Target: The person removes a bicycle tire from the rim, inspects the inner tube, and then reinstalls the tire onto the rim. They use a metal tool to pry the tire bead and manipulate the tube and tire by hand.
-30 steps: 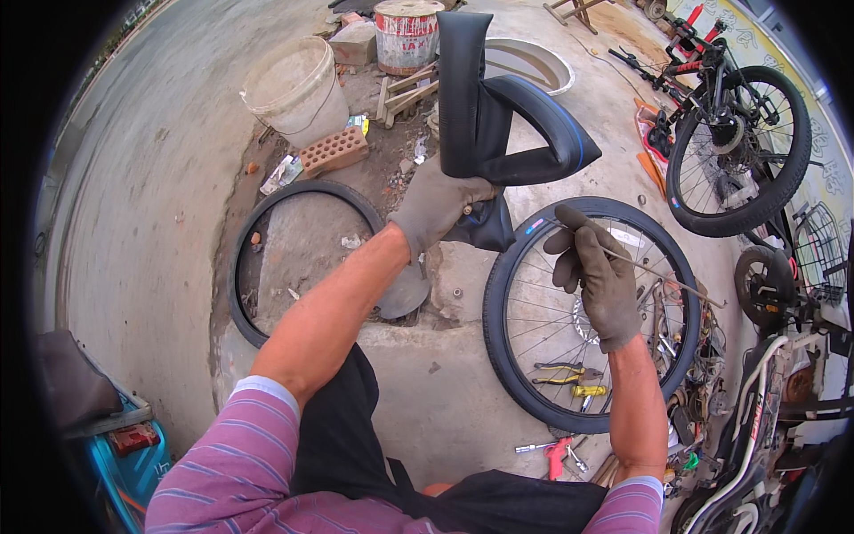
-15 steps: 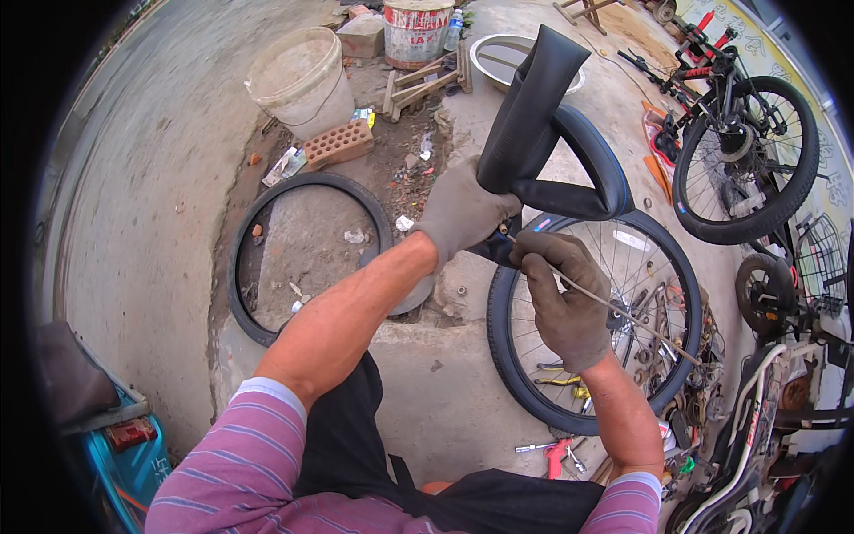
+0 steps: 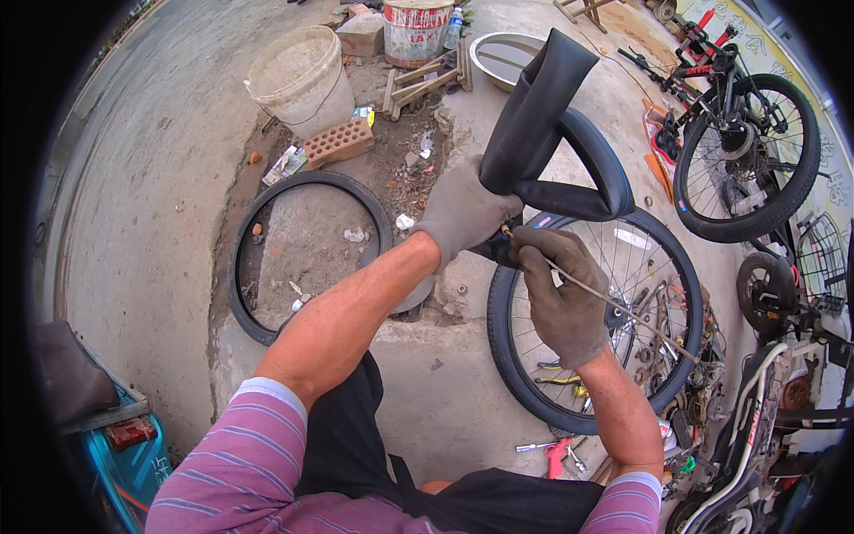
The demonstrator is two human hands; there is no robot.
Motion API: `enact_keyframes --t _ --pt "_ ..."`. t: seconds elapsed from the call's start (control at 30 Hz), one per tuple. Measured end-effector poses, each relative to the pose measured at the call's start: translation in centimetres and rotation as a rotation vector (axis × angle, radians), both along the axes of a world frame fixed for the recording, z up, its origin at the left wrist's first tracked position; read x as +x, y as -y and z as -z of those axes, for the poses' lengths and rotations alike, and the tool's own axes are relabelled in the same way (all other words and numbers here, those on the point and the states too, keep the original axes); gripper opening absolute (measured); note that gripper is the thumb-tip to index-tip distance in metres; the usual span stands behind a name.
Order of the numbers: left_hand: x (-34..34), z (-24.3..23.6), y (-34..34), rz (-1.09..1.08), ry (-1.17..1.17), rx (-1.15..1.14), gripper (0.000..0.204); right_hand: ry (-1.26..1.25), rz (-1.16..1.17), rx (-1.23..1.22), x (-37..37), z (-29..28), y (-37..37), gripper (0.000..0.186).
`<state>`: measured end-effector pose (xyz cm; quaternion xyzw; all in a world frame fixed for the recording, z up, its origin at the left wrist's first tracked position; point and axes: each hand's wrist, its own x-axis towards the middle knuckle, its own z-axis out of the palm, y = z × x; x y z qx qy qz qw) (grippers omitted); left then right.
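A folded black inner tube [image 3: 543, 116] rises from my gloved left hand [image 3: 467, 209], which is closed around it. Near my left fingertips shows a small brass-coloured valve end [image 3: 506, 230]. My gloved right hand [image 3: 565, 294] is pinched close beside that valve, its fingers on a thin grey hose-like line [image 3: 614, 304]. This line runs from the valve area past my palm, down to the right; whether it joins the valve is hidden by my fingers. Beneath my right hand a spoked bicycle wheel [image 3: 504, 329] with a black tyre lies flat.
A loose black tyre [image 3: 238, 267] lies at left. Beyond it are a perforated brick [image 3: 339, 144], a dirty white bucket [image 3: 302, 84] and a metal basin [image 3: 487, 55]. At right stands a bicycle [image 3: 743, 147]; tools, including a red-handled one [image 3: 557, 456], lie below the wheel.
The inner tube's top has shifted slightly right, and my right hand has edged slightly left and up toward the valve. Both hands keep their hold.
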<state>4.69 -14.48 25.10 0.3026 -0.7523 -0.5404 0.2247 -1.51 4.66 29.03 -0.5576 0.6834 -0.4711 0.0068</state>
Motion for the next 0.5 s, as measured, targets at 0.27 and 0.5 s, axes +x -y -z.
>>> enact_keyframes --t 0.27,0.5 --pt "0.23 -0.66 -0.27 -0.04 0.049 -0.055 0.051 -0.05 0.063 0.028 0.49 0.0 0.45 0.017" --pt "0.13 -0.42 -0.13 -0.049 0.076 -0.04 0.053 -0.118 0.059 0.02 0.29 0.22 0.77 0.019"
